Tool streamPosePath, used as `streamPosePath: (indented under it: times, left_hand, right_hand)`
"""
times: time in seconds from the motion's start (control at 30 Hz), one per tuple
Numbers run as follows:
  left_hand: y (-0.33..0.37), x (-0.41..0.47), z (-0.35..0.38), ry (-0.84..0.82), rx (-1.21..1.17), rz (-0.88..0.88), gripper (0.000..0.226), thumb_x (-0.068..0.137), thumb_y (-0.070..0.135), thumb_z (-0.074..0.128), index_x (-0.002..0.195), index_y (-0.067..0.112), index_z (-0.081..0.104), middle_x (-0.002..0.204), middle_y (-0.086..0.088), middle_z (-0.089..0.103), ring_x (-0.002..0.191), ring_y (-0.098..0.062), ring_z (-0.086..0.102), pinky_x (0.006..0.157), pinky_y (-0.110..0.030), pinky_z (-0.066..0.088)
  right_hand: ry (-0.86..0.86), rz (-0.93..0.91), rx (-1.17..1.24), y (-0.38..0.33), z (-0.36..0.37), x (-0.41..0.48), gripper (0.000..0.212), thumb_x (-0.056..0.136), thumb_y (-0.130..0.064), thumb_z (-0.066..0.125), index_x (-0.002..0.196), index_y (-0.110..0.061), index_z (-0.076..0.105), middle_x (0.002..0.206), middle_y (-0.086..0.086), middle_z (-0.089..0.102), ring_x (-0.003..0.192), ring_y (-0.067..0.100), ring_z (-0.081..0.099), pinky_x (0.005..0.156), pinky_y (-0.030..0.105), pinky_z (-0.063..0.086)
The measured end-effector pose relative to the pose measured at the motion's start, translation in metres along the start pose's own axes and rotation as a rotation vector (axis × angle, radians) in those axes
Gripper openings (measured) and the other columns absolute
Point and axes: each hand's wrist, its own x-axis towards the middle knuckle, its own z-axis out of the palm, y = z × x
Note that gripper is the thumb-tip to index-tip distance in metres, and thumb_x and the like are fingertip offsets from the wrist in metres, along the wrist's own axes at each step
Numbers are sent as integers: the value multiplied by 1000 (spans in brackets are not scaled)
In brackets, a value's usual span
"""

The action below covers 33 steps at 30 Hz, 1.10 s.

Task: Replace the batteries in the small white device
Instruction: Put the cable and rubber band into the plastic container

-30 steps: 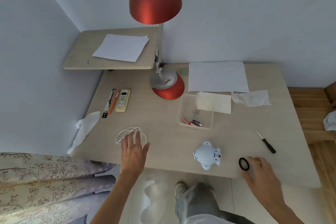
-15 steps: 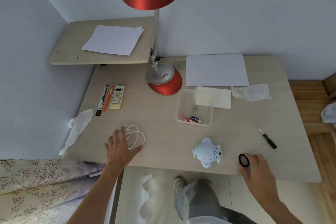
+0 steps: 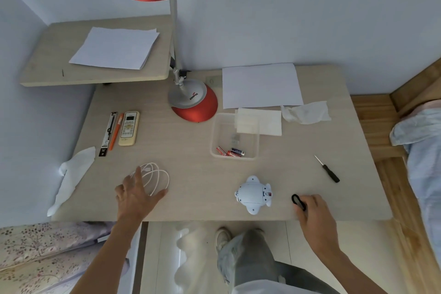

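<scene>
The small white device (image 3: 254, 194) lies near the desk's front edge, between my hands. Several batteries (image 3: 230, 151) rest in the front of a clear plastic tray (image 3: 213, 137) behind it. A small black screwdriver (image 3: 327, 169) lies to the right. My left hand (image 3: 137, 194) rests flat with fingers spread on a coiled white cable (image 3: 156, 175). My right hand (image 3: 312, 213) sits at the front edge, fingers curled against a black ring (image 3: 297, 200); whether it grips the ring is unclear.
A red desk lamp (image 3: 193, 100) stands at the back centre. Paper (image 3: 260, 85), folded tissues (image 3: 259, 122) and a crumpled tissue (image 3: 306, 112) lie behind the tray. A remote (image 3: 129, 127) and pens (image 3: 112, 133) lie at the left, near a side shelf (image 3: 47, 74).
My left hand slid left and back off the cable's middle, fingers spread wider. My right hand closed in on the black ring, which now looks squeezed narrower. The view tilted slightly.
</scene>
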Motion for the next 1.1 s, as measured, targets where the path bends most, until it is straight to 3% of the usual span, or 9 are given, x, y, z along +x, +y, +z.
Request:
streamPosePath:
  times: [0.2, 0.33, 0.53, 0.7, 0.83, 0.93, 1.1]
  left_hand:
    - [-2, 6, 2, -13, 19, -63, 126, 63, 81, 83, 159, 16, 32, 134, -27, 48, 119, -55, 51, 103, -64, 49]
    - [-1, 4, 11, -41, -29, -113, 113, 60, 78, 87, 139, 7, 48, 125, -27, 53, 114, -51, 54, 104, -60, 47]
    - [13, -6, 5, -106, -150, -144, 96, 65, 66, 92, 122, 0, 52, 114, -20, 60, 109, -42, 62, 97, -51, 53]
    - [28, -14, -4, -176, -184, -216, 85, 63, 65, 92, 113, 4, 62, 101, -13, 70, 95, -34, 69, 81, -39, 58]
    - [41, -27, -13, -220, -193, -220, 63, 63, 57, 89, 100, 9, 72, 87, -6, 72, 86, -30, 70, 79, -36, 60]
    - [57, -40, -26, -222, -273, -189, 54, 69, 50, 92, 97, 10, 70, 86, -5, 73, 83, -27, 70, 74, -33, 57]
    - [91, -62, -66, -110, -314, -46, 50, 70, 46, 92, 95, 15, 63, 86, 0, 67, 79, -23, 68, 76, -39, 61]
  right_hand:
    - [16, 0, 24, 0, 4, -1, 9, 99, -26, 68, 99, -20, 61, 97, -8, 51, 89, 20, 56, 57, 43, 56]
    - [10, 27, 57, -1, 6, 0, 12, 99, -25, 68, 93, -22, 58, 94, -9, 50, 85, 18, 56, 58, 44, 56]
    - [8, 96, 134, -5, 5, -1, 13, 98, -23, 70, 92, -23, 58, 90, -10, 54, 79, 19, 57, 62, 43, 55]
    - [7, 142, 217, -9, -3, -2, 12, 99, -24, 70, 92, -25, 60, 89, -13, 56, 77, 16, 59, 67, 46, 56]
    - [33, 159, 307, -18, -18, 3, 11, 99, -21, 70, 95, -26, 62, 91, -12, 61, 79, 11, 62, 70, 42, 55]
    - [59, 151, 368, -30, -36, 9, 10, 99, -19, 71, 94, -24, 64, 88, -9, 65, 77, 12, 64, 67, 34, 50]
    - [96, 83, 407, -58, -67, 18, 6, 98, -19, 72, 96, -21, 66, 89, -10, 66, 77, 11, 65, 68, 35, 51]
